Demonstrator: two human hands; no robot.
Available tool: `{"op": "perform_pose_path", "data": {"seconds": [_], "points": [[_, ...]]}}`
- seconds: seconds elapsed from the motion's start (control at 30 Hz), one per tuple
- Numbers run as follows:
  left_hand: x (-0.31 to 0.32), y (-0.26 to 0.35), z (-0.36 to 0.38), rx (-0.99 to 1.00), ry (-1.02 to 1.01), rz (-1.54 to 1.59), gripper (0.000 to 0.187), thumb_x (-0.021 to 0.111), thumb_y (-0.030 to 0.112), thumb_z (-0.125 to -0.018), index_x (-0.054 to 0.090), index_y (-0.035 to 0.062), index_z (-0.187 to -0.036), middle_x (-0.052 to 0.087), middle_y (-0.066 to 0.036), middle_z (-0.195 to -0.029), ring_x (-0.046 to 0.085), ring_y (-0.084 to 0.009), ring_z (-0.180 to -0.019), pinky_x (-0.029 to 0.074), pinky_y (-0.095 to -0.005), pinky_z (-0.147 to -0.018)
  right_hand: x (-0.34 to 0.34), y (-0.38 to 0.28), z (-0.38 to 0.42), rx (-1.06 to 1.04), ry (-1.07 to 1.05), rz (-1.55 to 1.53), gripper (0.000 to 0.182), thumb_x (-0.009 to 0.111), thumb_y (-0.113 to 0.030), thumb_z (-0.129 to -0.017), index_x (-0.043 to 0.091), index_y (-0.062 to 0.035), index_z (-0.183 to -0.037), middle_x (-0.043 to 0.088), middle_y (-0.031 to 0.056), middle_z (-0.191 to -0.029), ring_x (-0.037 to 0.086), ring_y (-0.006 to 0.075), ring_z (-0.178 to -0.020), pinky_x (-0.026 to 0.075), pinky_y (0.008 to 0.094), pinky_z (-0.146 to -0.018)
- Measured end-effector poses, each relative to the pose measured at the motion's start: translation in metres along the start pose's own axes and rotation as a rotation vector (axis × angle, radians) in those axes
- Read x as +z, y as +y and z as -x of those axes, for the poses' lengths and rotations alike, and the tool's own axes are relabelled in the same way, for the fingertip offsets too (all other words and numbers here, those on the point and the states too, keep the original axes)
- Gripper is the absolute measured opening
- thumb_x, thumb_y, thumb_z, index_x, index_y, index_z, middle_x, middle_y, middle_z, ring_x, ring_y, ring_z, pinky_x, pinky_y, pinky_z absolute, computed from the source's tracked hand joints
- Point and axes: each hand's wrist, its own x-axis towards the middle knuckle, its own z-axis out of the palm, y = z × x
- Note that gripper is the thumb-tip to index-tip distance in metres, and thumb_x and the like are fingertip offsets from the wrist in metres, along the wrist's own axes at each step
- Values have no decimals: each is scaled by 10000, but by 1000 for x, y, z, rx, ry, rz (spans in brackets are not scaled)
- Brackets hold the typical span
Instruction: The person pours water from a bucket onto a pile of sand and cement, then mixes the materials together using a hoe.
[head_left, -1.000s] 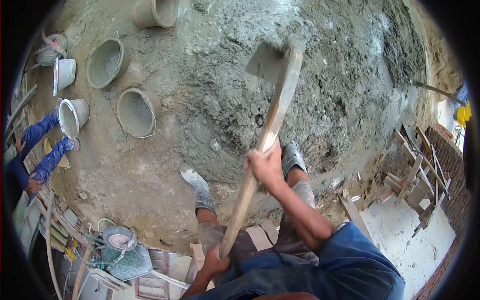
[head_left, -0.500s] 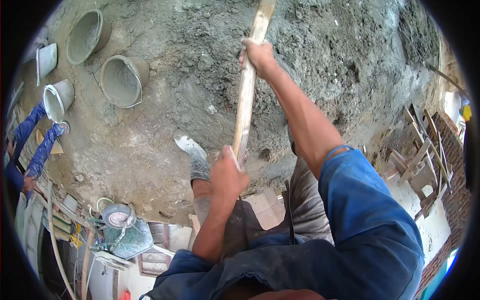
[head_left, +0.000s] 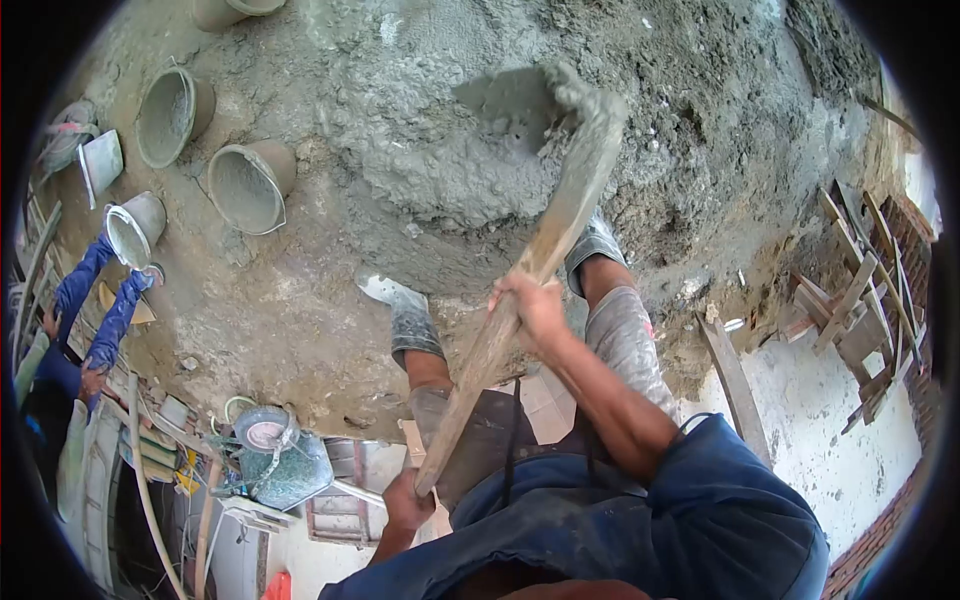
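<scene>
A hoe with a long wooden handle (head_left: pixel 480 365) slants across the view, held in both hands. Its blade (head_left: pixel 508 98) rests in wet grey mortar (head_left: pixel 430 170), and mortar coats the upper end of the handle. My right hand (head_left: pixel 533 310) is wrapped round the middle of the handle, in front of my knees. Low by my left hip, my left hand (head_left: pixel 408 500) grips the handle's butt end. My booted left foot (head_left: pixel 392 290) stands at the near edge of the mortar.
Several buckets stand at the left, among them one bucket (head_left: pixel 248 188) nearest the mortar. A person in blue trousers (head_left: pixel 120 320) is beside another bucket (head_left: pixel 137 230). An upturned wheelbarrow (head_left: pixel 285 470) lies lower left. Scrap wood (head_left: pixel 860 300) is piled at the right, near a plank (head_left: pixel 735 385).
Both hands have pulled the hoe back toward my body, and its blade has come into view in the mortar. The handle now slants more. My view has shifted slightly.
</scene>
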Motion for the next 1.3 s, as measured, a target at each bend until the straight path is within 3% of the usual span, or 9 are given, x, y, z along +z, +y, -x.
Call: {"op": "perform_pose_path", "data": {"seconds": [0.17,0.27,0.4,0.53,0.63,0.77,0.93,1.13,1.3], "points": [[36,143,-229,388,-44,250,457,638,90,-700,571,-10,-1140,650,-265,-963,625,-458,-918,510,-465,-771,-12,-198,-121,-603,156,232,227,559,53,-822,440,118,-1004,581,142,-717,648,218,-557,592,350,-489],[20,190,-237,414,-175,431,465,641,79,-688,560,-18,-1136,638,-230,-956,640,-351,-890,493,-373,-799,-7,-255,-167,-634,267,522,242,599,7,-797,522,169,-959,619,166,-680,638,219,-526,562,351,-457],[-13,85,-152,214,-261,491,526,621,107,-688,552,-31,-1190,653,-279,-954,641,-426,-955,499,-417,-822,27,-100,-147,-454,352,520,256,621,-24,-762,557,154,-935,615,154,-643,620,218,-479,535,342,-439],[-38,-70,-107,52,-351,431,529,638,91,-686,569,-5,-1201,666,-247,-955,659,-371,-930,503,-383,-807,71,58,-79,-432,312,447,220,608,-13,-767,452,75,-894,563,111,-624,587,190,-449,467,331,-368],[-9,-198,-128,160,-271,352,434,650,90,-698,621,44,-1129,677,-210,-965,661,-365,-926,506,-390,-791,83,140,-39,-430,264,198,253,609,44,-783,435,22,-965,585,113,-703,611,207,-553,509,330,-479],[37,-306,-83,-68,-124,141,267,702,74,-678,646,77,-938,689,-145,-933,658,-360,-929,515,-398,-799,66,192,53,-216,196,36,213,608,98,-781,477,20,-930,591,120,-756,636,243,-644,533,359,-587],[2,-197,64,-179,-317,305,247,676,56,-658,668,95,-902,673,-159,-797,676,-350,-822,525,-397,-727,61,160,86,53,113,102,158,591,86,-800,500,10,-905,579,131,-740,622,241,-633,551,392,-583],[15,-33,-35,-134,-347,592,352,657,108,-713,648,-15,-1043,700,-196,-895,686,-293,-849,524,-389,-760,86,66,-69,3,97,441,138,679,15,-783,552,32,-733,549,86,-604,548,189,-451,459,331,-393],[59,-8,-105,-37,-283,680,395,658,123,-725,616,-41,-1082,673,-190,-896,670,-279,-867,513,-380,-787,118,-32,-70,-290,78,699,75,598,-7,-866,589,59,-901,570,67,-629,541,127,-460,515,279,-423]]}}
